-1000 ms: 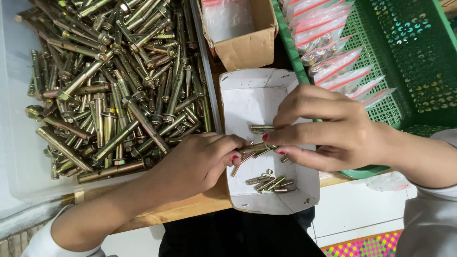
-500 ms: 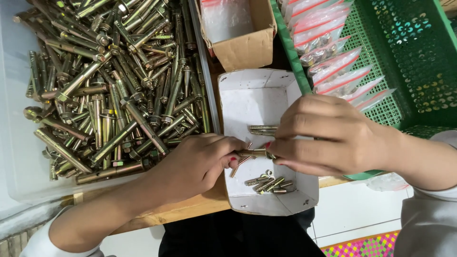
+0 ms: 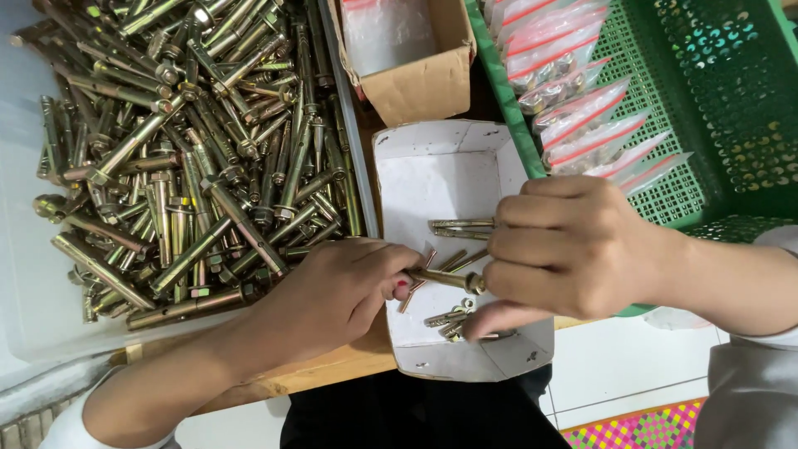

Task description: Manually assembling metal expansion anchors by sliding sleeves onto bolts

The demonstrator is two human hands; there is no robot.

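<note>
Both hands, left (image 3: 332,291) and right (image 3: 573,249), grip one bolt (image 3: 445,278) over the tray (image 3: 432,166); assembly in progress, likely.

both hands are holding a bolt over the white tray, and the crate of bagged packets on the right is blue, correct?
Not quite: the crate is green, not blue, as the head view shows. The rest holds: the left hand and right hand hold a bolt over the white tray.

A single head-worn camera looks steeply down, close over a workbench (image 3: 332,370). The left hand (image 3: 341,291) and right hand (image 3: 565,249) fill mid-frame, forearms entering from below.
</note>
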